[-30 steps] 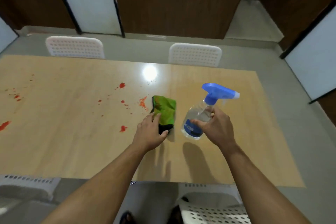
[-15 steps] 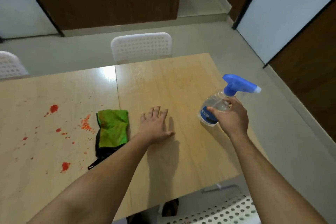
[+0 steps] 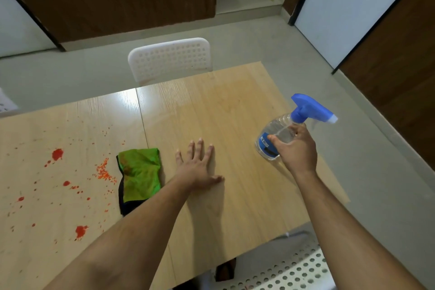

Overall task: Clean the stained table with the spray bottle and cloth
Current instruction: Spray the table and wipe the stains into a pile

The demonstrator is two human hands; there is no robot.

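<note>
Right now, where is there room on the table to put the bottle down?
Bare wood lies between the left hand and the bottle, and behind them toward the chair. Left of the cloth, red stains crowd the table.

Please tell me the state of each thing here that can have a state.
spray bottle: tilted, gripped by the right hand
left hand: flat on the table, fingers spread
cloth: crumpled on the table, untouched
red stains: not yet wiped
</note>
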